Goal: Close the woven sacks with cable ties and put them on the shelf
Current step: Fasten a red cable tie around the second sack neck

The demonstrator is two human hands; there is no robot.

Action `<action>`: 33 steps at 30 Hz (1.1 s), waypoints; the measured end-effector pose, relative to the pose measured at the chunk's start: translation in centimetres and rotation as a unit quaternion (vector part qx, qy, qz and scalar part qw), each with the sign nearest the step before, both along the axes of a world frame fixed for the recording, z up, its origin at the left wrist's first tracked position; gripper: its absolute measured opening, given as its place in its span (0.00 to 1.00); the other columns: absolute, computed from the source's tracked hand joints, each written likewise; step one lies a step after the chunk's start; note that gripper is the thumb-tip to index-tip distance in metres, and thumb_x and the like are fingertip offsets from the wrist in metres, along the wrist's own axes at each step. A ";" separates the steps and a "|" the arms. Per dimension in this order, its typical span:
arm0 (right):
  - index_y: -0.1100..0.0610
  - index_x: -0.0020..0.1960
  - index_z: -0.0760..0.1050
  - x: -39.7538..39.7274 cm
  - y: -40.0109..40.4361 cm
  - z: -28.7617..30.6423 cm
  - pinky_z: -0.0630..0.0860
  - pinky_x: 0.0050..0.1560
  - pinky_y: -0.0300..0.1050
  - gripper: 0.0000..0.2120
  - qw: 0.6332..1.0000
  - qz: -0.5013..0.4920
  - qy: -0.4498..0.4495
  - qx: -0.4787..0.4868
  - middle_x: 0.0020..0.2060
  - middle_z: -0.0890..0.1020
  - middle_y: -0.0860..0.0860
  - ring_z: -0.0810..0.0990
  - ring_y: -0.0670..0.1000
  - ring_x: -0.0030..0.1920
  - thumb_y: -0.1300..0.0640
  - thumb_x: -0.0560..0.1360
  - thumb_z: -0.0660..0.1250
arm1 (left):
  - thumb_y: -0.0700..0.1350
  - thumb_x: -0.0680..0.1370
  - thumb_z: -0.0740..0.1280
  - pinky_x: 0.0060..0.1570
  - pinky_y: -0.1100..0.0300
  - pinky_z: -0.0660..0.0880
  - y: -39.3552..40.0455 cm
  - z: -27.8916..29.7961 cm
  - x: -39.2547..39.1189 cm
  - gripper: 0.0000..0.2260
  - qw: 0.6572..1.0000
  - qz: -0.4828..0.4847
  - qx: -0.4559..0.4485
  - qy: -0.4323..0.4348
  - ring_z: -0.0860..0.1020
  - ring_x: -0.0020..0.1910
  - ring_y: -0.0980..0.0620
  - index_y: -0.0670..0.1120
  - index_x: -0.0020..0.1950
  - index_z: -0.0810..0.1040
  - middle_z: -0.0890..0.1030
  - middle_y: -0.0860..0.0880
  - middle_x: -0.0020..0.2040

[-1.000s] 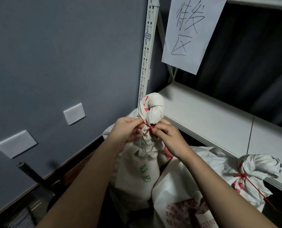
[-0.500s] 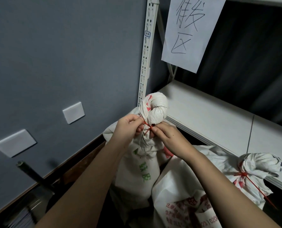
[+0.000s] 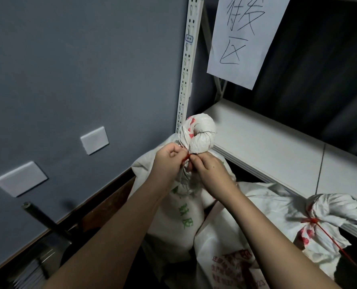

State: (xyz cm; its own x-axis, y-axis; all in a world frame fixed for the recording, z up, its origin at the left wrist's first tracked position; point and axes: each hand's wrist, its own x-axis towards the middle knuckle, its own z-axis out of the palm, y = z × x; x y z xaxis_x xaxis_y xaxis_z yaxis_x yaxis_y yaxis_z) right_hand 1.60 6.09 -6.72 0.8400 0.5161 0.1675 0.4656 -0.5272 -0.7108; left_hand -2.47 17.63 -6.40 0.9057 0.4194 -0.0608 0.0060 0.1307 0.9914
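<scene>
Cinching the red tie point(image 3: 186, 157) round the neck of the upright sack point(image 3: 183, 207) is the step in hand, judging by how both hands meet at that neck. The left hand point(image 3: 167, 161) is curled, its fingertips pinching one end of the tie; the right hand point(image 3: 207, 166) is pressed close against it, thumb and forefinger nipped on the other end. Only a short red stretch shows between them — whether the tail is already through the head cannot be told.

The sack stands near the left post point(image 3: 187, 80) of the shelf point(image 3: 267, 142), its gathered top bunched into a knob just above the tie. To do this well, the tie should sit below that knob, where the cloth is tightly twisted, so it cannot slide off upward. One hand would best steady the head against the neck while the other pulls the tail straight out, not at an angle — a skewed pull may jam the ratchet. Loose folds should be tucked in before the last tug.

A second sack point(image 3: 319, 222), far right below the shelf's edge, is already closed with a red tie, its long tail hanging down. A third lies near, between the arms. The shelf board is bare where it shows.
</scene>
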 end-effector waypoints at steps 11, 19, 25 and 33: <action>0.53 0.32 0.70 -0.1 -1.1 -0.8 0.66 0.40 0.35 0.17 0.992 0.024 0.026 0.123 0.31 0.75 0.49 0.72 0.42 0.36 0.59 0.80 0.60 | 0.39 0.75 0.66 0.29 0.61 0.72 1.6 0.7 -0.2 0.11 0.988 -0.003 0.148 0.050 0.74 0.23 0.54 0.43 0.32 0.73 0.77 0.49 0.24; 0.58 0.38 0.79 0.1 -1.0 -0.1 0.65 0.45 0.30 0.13 0.991 0.001 0.039 0.131 0.39 0.72 0.46 0.72 0.34 0.43 0.61 0.79 0.62 | 0.59 0.67 0.65 0.52 0.61 0.72 1.2 -0.5 -2.1 0.14 0.907 -0.017 0.416 -0.067 0.74 0.51 0.56 0.50 0.44 0.77 0.72 0.57 0.49; 0.57 0.32 0.76 0.2 -1.4 0.1 0.67 0.47 0.30 0.17 0.989 0.002 0.020 0.144 0.39 0.73 0.45 0.74 0.39 0.42 0.61 0.79 0.62 | 0.46 0.73 0.70 0.56 0.65 0.66 0.8 -0.9 -1.2 0.05 0.941 0.013 0.331 -0.071 0.74 0.55 0.60 0.47 0.39 0.80 0.77 0.52 0.58; 0.58 0.29 0.72 -0.2 -1.1 0.1 0.65 0.37 0.32 0.18 0.986 -0.004 -0.001 0.165 0.30 0.70 0.46 0.71 0.40 0.33 0.65 0.77 0.63 | 0.46 0.76 0.64 0.43 0.57 0.72 0.5 -1.1 -1.2 0.10 0.930 0.008 0.355 -0.098 0.76 0.40 0.50 0.40 0.42 0.77 0.79 0.47 0.38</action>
